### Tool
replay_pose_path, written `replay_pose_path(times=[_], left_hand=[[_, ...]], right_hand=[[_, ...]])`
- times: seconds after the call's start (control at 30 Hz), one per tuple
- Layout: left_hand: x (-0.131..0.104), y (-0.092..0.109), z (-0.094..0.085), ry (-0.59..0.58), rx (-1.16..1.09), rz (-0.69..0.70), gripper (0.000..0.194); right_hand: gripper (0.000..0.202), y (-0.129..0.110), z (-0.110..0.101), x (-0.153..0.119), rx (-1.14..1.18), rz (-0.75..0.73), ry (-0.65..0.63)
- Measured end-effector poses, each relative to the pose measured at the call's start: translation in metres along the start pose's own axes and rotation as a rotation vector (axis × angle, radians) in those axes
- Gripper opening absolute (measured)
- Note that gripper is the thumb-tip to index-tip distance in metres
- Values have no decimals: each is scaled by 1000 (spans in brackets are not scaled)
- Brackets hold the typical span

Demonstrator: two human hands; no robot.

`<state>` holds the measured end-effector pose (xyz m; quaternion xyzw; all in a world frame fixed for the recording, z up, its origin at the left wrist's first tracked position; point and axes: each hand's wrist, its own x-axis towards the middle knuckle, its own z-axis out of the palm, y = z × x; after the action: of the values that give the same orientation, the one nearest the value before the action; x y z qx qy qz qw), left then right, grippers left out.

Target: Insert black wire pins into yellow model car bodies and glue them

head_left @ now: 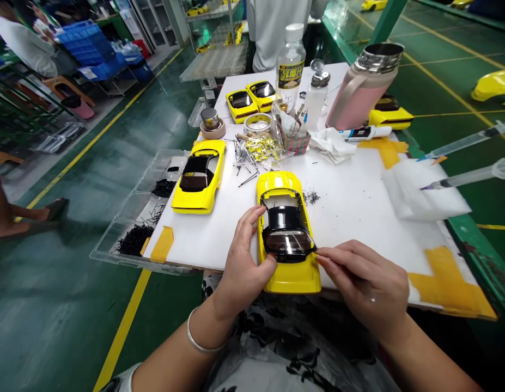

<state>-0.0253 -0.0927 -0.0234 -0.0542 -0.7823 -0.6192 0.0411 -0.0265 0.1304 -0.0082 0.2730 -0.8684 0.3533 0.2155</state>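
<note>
A yellow toy car body (295, 279) lies at the front edge of the white work board, its black roof and dark rear window facing up. My left hand (246, 258) grips it from the left, thumb near the window's lower corner and fingers along the side. At the window's right corner, the thumb and index finger of my right hand (358, 280) are pinched together against a small dark piece; its shape is mostly hidden. A second yellow car body (199, 177) rests to the left on the board, touched by neither hand.
A clear tray (109, 239) of black parts sits left. Behind are a bag of yellow parts (260, 147), tape roll, bottle (291, 65) and pink flask (358, 87). Syringes (476, 175) stand in white foam at right. A person (272, 32) is beyond the board.
</note>
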Motion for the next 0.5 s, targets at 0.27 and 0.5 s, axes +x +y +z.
replay_pose_path(times=[0.27,0.5], left_hand=[[-1,-1,-1,-5,1,6,76],[-5,-8,-7,-51,-145,-12,78]], right_hand=[[16,8,2,-1,-10,-144,-171],[16,15,1,0,57,-144,-185]])
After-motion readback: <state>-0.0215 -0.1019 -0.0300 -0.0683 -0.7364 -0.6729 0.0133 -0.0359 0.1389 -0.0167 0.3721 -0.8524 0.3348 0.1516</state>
